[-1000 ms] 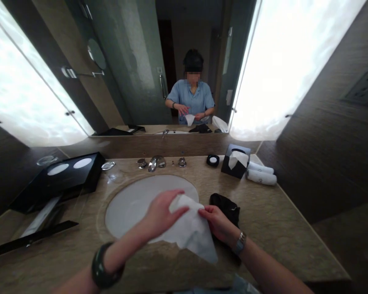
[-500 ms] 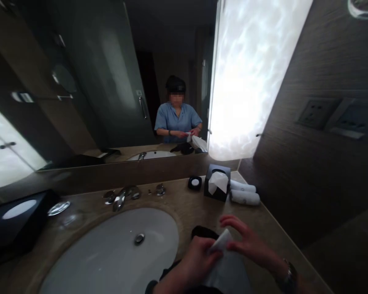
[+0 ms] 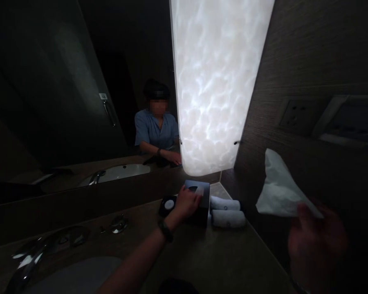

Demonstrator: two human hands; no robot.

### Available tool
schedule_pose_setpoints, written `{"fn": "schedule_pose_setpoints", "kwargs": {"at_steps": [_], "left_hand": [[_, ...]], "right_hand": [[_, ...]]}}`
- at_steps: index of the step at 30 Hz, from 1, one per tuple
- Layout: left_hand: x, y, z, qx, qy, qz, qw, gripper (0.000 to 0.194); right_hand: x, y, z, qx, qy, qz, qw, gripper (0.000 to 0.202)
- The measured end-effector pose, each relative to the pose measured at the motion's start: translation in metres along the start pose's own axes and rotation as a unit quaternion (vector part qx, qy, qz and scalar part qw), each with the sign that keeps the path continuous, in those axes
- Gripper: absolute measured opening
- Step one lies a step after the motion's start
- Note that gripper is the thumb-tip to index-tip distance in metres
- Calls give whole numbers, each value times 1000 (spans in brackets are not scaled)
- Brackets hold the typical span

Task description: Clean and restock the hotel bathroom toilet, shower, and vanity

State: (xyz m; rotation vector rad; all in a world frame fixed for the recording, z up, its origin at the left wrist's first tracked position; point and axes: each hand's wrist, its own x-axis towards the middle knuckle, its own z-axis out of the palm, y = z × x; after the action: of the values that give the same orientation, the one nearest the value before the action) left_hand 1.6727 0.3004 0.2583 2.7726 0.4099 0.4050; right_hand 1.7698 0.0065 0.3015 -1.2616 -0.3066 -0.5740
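Left hand: the left hand (image 3: 187, 203) is stretched forward over the counter, palm down, fingers curled onto the top of the tissue box (image 3: 199, 201). Whether they pinch anything there cannot be told in the dim light.
Left wrist: a dark band (image 3: 164, 230) circles it.
Right hand: the right hand (image 3: 315, 241) is raised at the right, near the wall, fingers closed on the lower edge of a tissue (image 3: 279, 190).
Tissue: white, crumpled, held up in the air, well apart from the box and standing above the fingers that pinch it.
Tissue box: dark, square, set at the back of the counter (image 3: 221, 257), just under the lit panel (image 3: 217, 81).
Towels: two white rolled towels (image 3: 227, 211) lie side by side, just right of the box, one behind the other.
Dish: a small round dark dish (image 3: 168, 204) with a pale middle sits just left of the box, beside the left hand.
Counter: brown stone, dim.
Tap: chrome tap fittings (image 3: 30, 257) show at the lower left, with one round knob (image 3: 119, 223) nearer the middle.
Basin: a pale basin (image 3: 70, 281) lies at the bottom left, mostly in shadow.
Mirror: the mirror (image 3: 64, 102) runs along the back wall and shows a person in a blue shirt, arm reaching out.
Wall: dark, ribbed, with a socket plate (image 3: 294, 114) on the right.
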Motion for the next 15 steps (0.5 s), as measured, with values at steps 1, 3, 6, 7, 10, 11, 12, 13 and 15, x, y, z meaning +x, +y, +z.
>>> {"fn": "schedule_pose_setpoints", "kwargs": {"at_steps": [1, 3, 6, 7, 10, 11, 12, 13, 15], "left_hand": [[16, 0, 0, -25, -6, -17, 1000, 41], [37, -3, -3, -125, -3, -59, 990, 47], [50, -14, -15, -280, 11, -122, 952, 29], [51, -20, -22, -309, 23, -139, 941, 22], [48, -43, -45, -372, 80, -196, 904, 27], [45, -51, -52, -386, 104, -215, 891, 30], [42, -58, -58, -394, 126, -229, 881, 31], [38, -64, -62, -399, 146, -237, 873, 30], [30, -69, -63, -402, 178, -233, 867, 23]], "right_hand": [[3, -11, 21, 23, 8, -47, 999, 16], [1, -21, 65, 33, -39, -166, 985, 11], [-27, 1, 123, -22, -230, -307, 923, 16], [-42, 16, 138, -43, -306, -320, 895, 22], [-84, 65, 167, -116, -489, -316, 805, 36], [-93, 76, 173, -151, -529, -305, 778, 39], [-97, 83, 179, -187, -559, -292, 753, 39], [-97, 87, 185, -221, -585, -271, 732, 37], [-87, 87, 198, -273, -627, -216, 697, 28]]}}
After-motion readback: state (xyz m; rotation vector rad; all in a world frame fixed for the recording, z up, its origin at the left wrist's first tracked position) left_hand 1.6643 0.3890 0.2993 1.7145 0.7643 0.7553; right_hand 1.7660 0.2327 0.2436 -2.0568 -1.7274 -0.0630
